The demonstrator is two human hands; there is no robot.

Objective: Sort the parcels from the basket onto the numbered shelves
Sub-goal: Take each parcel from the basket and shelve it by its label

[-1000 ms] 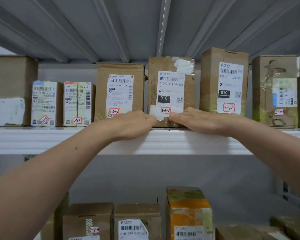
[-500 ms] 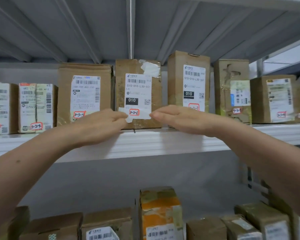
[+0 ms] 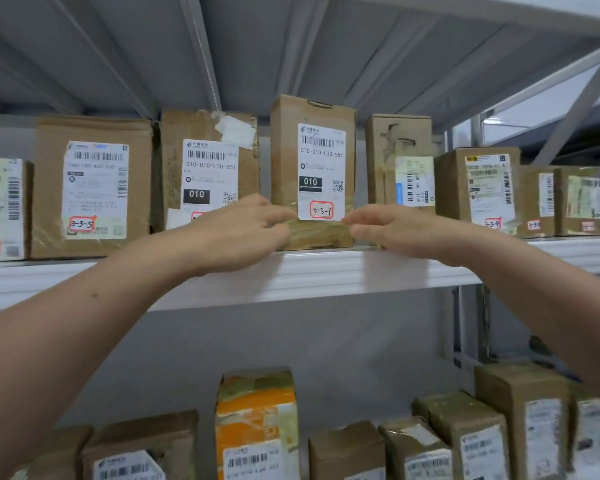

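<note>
The upper white metal shelf (image 3: 326, 271) already carries a full row of parcels standing upright with hand-written red-framed numbers, so much of the sorting looks done here. The basket is out of view, and how many parcels are left in it cannot be told. The tall brown cardboard parcel marked 3-3-7 (image 3: 312, 174) stands at the front of this shelf, between the wider brown parcel with the black 010 label (image 3: 208, 168) on its left and a taped brown box with a pale yellow label (image 3: 399, 161) on its right. Both hands are on it. The left hand (image 3: 243, 233) has loosely bent fingers touching its lower left edge, and the right hand (image 3: 392, 230) has nearly straight fingers reaching its lower right edge, neither wrapped round anything. This looks like squaring the parcel in its slot rather than lifting it. Below, a second shelf holds more parcels, among them an orange-taped one (image 3: 257, 410). Compared with the frames before, the hands have moved one place to the right — they flanked the 010 parcel marked 3-3-6 then, whose number tag the left hand now hides — and the view has swung right with them, bringing more boxes into sight at that end.
</note>
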